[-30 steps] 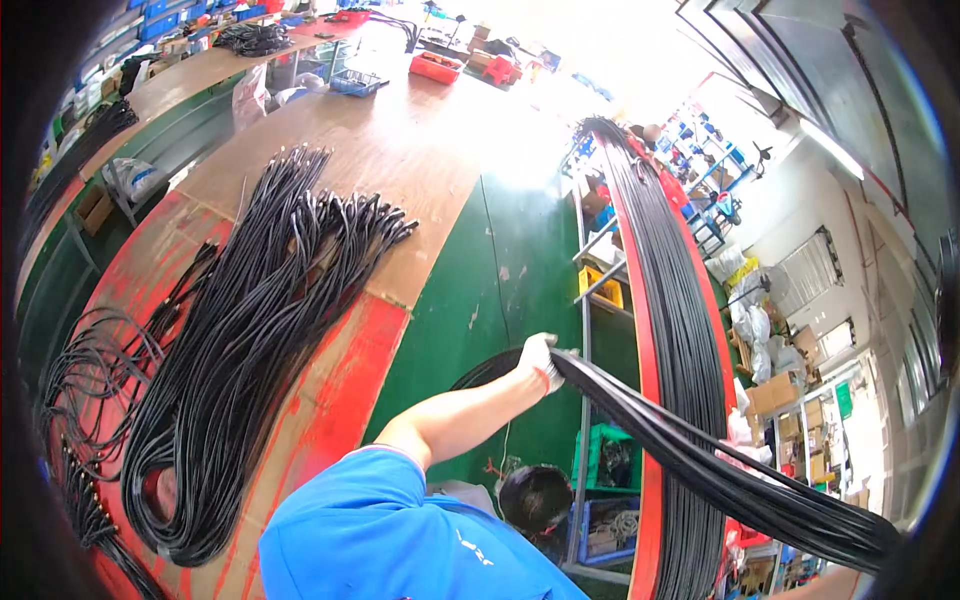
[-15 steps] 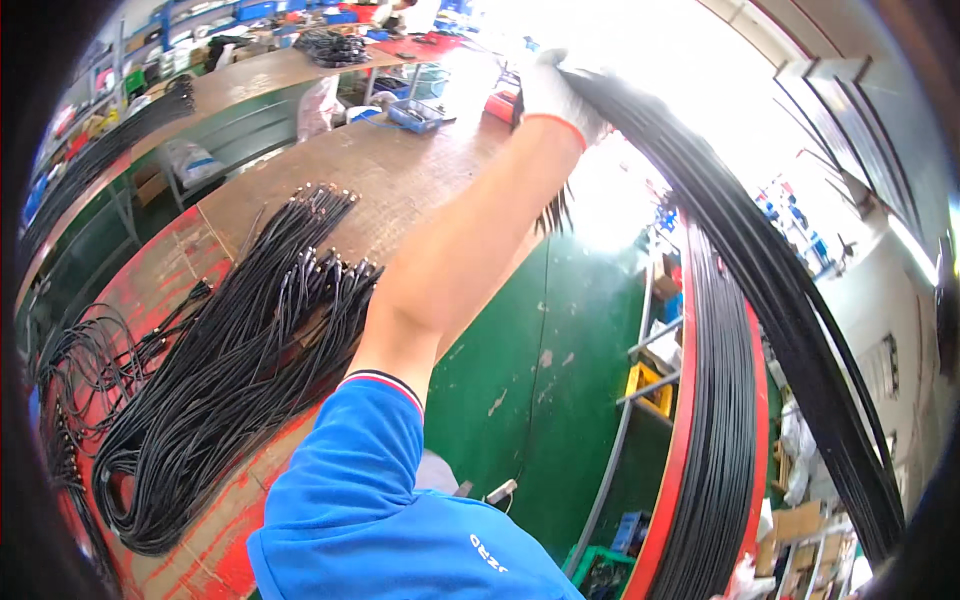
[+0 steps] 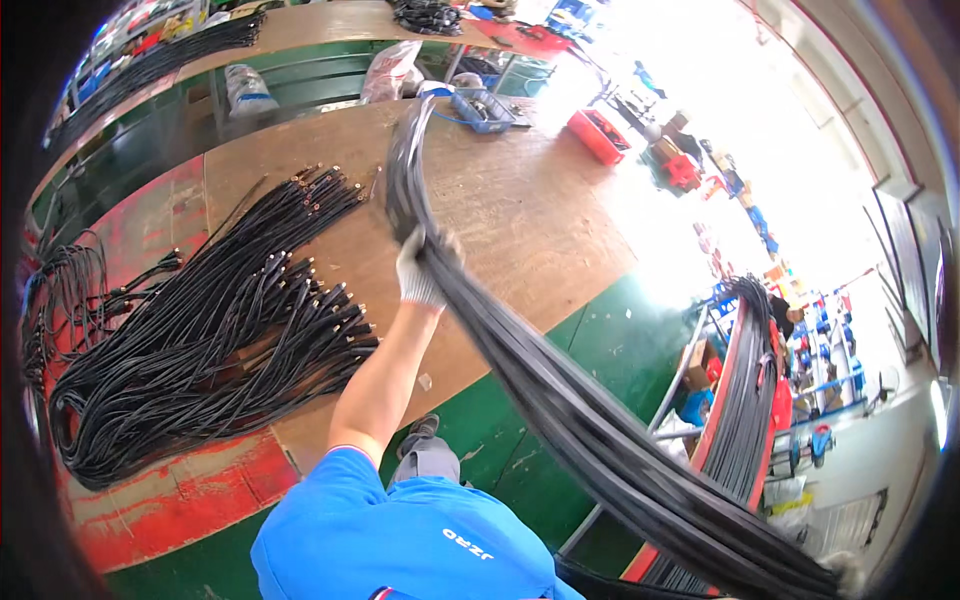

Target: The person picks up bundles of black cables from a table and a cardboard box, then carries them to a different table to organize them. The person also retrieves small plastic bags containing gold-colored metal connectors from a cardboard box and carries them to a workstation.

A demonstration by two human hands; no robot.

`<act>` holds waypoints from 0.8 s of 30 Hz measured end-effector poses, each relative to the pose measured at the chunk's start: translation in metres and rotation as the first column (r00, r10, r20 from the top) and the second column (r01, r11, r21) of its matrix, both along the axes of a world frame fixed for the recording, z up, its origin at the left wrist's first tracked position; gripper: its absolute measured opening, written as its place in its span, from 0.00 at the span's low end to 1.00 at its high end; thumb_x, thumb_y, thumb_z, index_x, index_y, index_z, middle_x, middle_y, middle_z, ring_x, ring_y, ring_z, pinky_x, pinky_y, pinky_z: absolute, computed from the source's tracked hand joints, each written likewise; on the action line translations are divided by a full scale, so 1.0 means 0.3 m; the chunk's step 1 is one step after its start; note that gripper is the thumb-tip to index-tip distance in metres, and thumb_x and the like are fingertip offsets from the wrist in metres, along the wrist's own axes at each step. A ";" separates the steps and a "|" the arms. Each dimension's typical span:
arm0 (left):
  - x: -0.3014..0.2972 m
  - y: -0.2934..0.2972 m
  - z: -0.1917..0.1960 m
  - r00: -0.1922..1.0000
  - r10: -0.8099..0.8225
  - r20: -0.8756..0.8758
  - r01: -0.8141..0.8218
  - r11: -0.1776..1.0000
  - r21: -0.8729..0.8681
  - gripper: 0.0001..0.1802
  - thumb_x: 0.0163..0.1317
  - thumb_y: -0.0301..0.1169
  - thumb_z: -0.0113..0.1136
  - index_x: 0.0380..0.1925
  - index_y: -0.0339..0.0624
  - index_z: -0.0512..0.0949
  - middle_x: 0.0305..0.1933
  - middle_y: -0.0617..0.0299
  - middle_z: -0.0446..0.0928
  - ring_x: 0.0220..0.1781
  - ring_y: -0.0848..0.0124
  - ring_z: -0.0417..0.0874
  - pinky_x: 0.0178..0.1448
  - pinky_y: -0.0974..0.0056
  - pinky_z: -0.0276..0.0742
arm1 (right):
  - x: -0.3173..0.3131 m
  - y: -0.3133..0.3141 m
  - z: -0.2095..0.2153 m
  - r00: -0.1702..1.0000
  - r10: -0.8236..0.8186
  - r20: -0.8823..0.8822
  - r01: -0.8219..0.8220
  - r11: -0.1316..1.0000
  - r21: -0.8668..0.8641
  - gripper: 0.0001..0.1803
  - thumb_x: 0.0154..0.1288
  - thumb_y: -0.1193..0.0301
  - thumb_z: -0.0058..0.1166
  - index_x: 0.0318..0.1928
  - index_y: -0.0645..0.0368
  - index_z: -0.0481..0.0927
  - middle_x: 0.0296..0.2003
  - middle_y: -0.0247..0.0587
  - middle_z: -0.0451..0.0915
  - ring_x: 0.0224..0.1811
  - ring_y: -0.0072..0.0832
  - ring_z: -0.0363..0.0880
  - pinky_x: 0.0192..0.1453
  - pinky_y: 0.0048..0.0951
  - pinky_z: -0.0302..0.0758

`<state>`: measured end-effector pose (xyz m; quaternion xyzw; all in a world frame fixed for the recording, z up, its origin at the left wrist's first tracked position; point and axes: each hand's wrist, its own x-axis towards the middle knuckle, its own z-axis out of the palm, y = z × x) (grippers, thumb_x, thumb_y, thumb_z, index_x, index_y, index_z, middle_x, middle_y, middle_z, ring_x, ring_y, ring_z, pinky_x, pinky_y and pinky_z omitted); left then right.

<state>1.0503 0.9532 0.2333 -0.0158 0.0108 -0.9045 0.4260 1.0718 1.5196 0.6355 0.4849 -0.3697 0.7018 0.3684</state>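
A long, thick bundle of black cables point(image 3: 560, 390) slants through the air from the wooden table to the lower right, blurred by motion. My left hand point(image 3: 425, 268), in a white glove, is closed round it near its upper part, and a bent tail of the bundle rises beyond the hand. At the lower right edge my right hand point(image 3: 848, 575), gloved and only partly visible, grips the bundle's other end. Left of my left hand, a looped pile of black cables point(image 3: 200, 330) with metal-tipped ends lies on the table.
The wooden table point(image 3: 520, 200) has red painted areas at left. A blue tray point(image 3: 483, 110) and a red bin point(image 3: 598, 136) stand toward its far side. At right, more black cables point(image 3: 740, 400) lie along a red-edged rack. Green floor point(image 3: 540, 440) shows between.
My left hand has come down and left with the cable bundle, from high over the far end to above the table. The view has shifted, and my right hand now shows at the lower right.
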 end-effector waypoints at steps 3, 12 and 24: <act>-0.041 -0.022 -0.483 0.953 -0.049 0.299 -0.036 0.962 0.272 0.18 0.66 0.44 0.55 0.32 0.38 0.75 0.26 0.54 0.80 0.26 0.58 0.82 0.36 0.56 0.83 | -0.258 -0.336 -0.198 0.891 0.443 0.104 -0.429 0.893 -0.134 0.27 0.52 0.46 0.69 0.40 0.55 0.81 0.27 0.28 0.79 0.29 0.22 0.77 0.34 0.27 0.73; -0.333 -0.047 -0.607 0.825 -0.267 0.499 0.054 0.914 0.401 0.08 0.60 0.33 0.52 0.24 0.43 0.73 0.21 0.55 0.76 0.26 0.55 0.80 0.38 0.52 0.82 | -0.912 -0.512 -0.284 0.411 0.878 0.244 -0.807 0.475 -0.351 0.12 0.51 0.72 0.61 0.37 0.57 0.76 0.28 0.32 0.80 0.28 0.19 0.79 0.40 0.24 0.75; -0.894 0.012 0.222 0.410 0.241 0.880 0.770 0.425 -0.475 0.37 0.73 0.62 0.45 0.54 0.37 0.81 0.46 0.51 0.86 0.47 0.55 0.87 0.57 0.51 0.80 | -1.393 -0.811 -0.434 0.119 0.899 0.422 -0.948 0.229 -0.220 0.31 0.64 0.38 0.58 0.51 0.51 0.73 0.22 0.25 0.71 0.21 0.26 0.71 0.33 0.30 0.71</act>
